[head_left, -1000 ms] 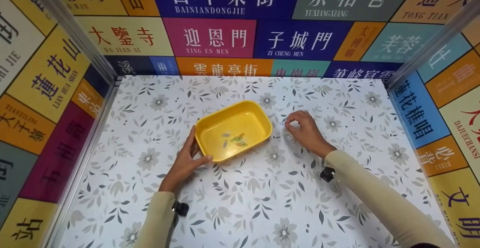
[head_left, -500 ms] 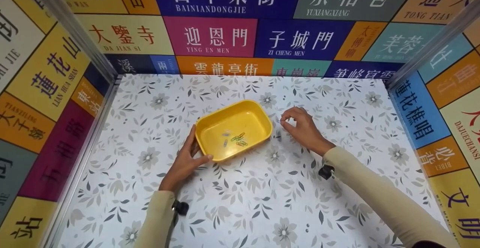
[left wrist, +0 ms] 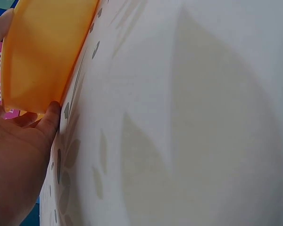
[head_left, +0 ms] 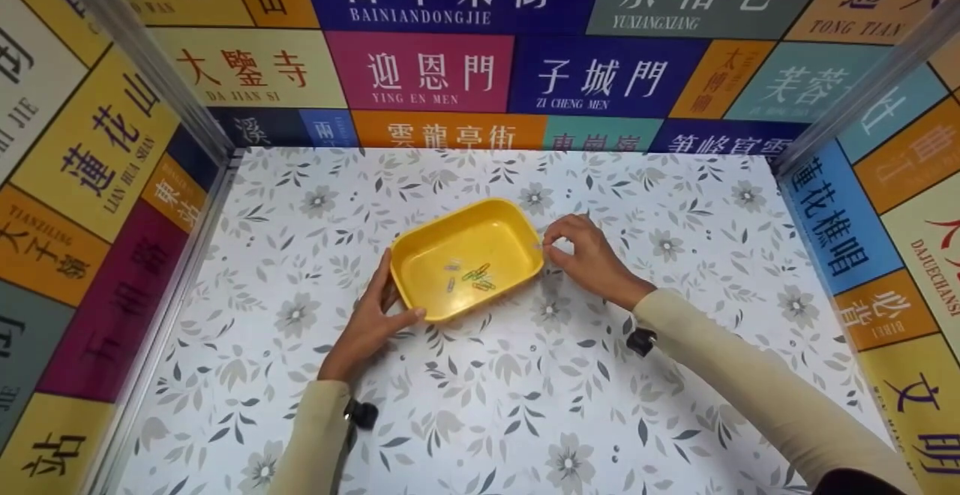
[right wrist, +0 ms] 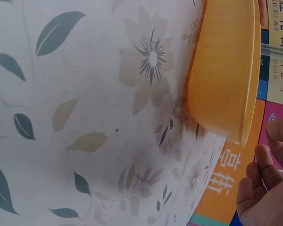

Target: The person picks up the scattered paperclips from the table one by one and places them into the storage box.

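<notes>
A yellow plastic tray [head_left: 499, 229] sits at an angle on the flower-patterned table. My left hand [head_left: 369, 324] grips its left end, thumb on the near rim and fingers along the side; the left wrist view shows this hand [left wrist: 19, 160] against the tray wall [left wrist: 47, 56]. Several paper clips [head_left: 477, 276], green, yellow and pale purple, lie on the tray's floor. With thumb and forefinger my right hand [head_left: 589, 256] pinches a pale paper clip [right wrist: 272, 117] by the tray's right rim. That clip is small and partly covered by the fingertips.
Around the tray stretches the white table [head_left: 480, 420] with grey flowers and leaves. Upright panels with colourful Chinese lettering [head_left: 420, 75] close off the back and both sides, joined at clear corner strips [head_left: 191, 97].
My right hand has moved left with the paper clip, from a short gap away up to the tray's right rim. The left hand and the tray have stayed in place.
</notes>
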The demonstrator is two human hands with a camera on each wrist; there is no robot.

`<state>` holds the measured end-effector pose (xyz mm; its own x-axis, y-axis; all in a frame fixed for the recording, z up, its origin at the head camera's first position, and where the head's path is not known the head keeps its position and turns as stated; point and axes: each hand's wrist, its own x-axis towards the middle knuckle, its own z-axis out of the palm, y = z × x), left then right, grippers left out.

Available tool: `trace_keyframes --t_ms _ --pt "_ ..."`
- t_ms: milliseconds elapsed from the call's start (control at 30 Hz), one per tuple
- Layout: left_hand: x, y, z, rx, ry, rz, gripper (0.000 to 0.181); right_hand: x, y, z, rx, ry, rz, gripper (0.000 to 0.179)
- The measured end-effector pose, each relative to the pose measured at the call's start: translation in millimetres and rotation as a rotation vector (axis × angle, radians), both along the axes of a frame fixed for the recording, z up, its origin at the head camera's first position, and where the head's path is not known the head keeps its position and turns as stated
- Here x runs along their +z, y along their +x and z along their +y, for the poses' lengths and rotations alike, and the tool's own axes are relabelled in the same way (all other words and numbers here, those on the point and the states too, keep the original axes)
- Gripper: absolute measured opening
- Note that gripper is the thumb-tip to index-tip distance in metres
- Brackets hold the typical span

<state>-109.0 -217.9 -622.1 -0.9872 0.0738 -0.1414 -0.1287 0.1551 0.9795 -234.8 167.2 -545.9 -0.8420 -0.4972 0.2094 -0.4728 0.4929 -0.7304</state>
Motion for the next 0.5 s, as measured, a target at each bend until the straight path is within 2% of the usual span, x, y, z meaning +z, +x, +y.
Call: trace_keyframes --t_ms 267,500 --pt "-0.9 -0.1 0.2 0.017 -0.021 -0.036 0.125 2.3 0.8 -9 0.034 0.017 -0.006 0.008" --pt "-1.2 -0.8 0.5 0.009 -0.023 -0.022 0.125 2.7 -0.4 -16 0.085 0.054 0.015 0.005"
